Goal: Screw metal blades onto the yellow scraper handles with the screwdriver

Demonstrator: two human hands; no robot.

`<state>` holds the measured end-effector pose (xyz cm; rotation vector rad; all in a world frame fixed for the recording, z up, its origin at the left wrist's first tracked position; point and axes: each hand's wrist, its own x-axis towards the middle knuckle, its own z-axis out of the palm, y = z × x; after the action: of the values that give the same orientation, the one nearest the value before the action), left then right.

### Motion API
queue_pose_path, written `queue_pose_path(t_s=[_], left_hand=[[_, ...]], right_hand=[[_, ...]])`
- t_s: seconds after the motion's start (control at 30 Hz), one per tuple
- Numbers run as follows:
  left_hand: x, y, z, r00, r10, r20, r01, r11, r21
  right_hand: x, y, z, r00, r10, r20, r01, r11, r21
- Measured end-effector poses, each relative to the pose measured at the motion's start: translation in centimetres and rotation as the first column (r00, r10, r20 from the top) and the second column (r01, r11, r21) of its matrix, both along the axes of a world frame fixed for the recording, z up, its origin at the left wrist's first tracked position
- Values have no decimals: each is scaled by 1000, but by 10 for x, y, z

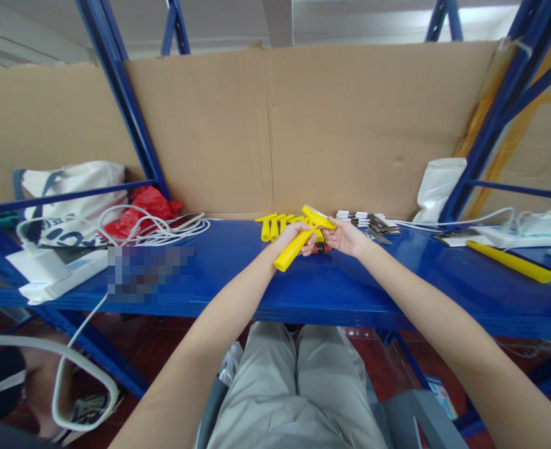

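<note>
My left hand is closed round the handle of a yellow T-shaped scraper, whose round handle end points down toward me. At its wide head, the fingers of my right hand pinch the edge. The scraper is held just above the blue shelf. Behind my hands, several similar yellow scrapers lie in a row, partly hidden. A red and black object sits under my hands, mostly covered. Small black-and-white packets lie behind my right hand, with dark flat pieces beside them.
Cardboard closes off the back. At left are a white bag, red plastic, coiled white cable and a power strip. A yellow stick-like piece, a white pouch and another power strip are at right.
</note>
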<state>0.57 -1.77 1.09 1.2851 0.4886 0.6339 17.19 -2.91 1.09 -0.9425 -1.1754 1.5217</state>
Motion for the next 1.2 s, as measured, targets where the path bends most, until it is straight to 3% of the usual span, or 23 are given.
queue_pose_path(t_s=[0.17,0.33,0.57,0.87,0.97,1.13,1.2], left_hand=[[1,2,-2,1000,-6,1,6,1000,-8],[2,2,-2,999,32,12,-32,999,-40],[3,2,-1,995,73,68,-68,995,-71],[0,-3,5,967,215,136,-194,969,-154],[-1,-2,4,948,291,133,-268,949,-167],[-2,-2,3,922,367,124,-349,926,-141],[-2,-3,4,926,368,90,-357,927,-117]], right_hand=[[1,3,-2,1000,-14,2,14,999,48],[-1,2,-1,995,-61,-78,59,998,-34],[-2,0,1,989,-94,-112,89,995,-54],[9,7,2,958,-176,-227,148,980,-136],[26,14,1,925,-283,-254,247,955,-163],[70,33,-11,832,-510,-217,481,859,-175],[85,41,-18,829,-527,-187,509,849,-138]])
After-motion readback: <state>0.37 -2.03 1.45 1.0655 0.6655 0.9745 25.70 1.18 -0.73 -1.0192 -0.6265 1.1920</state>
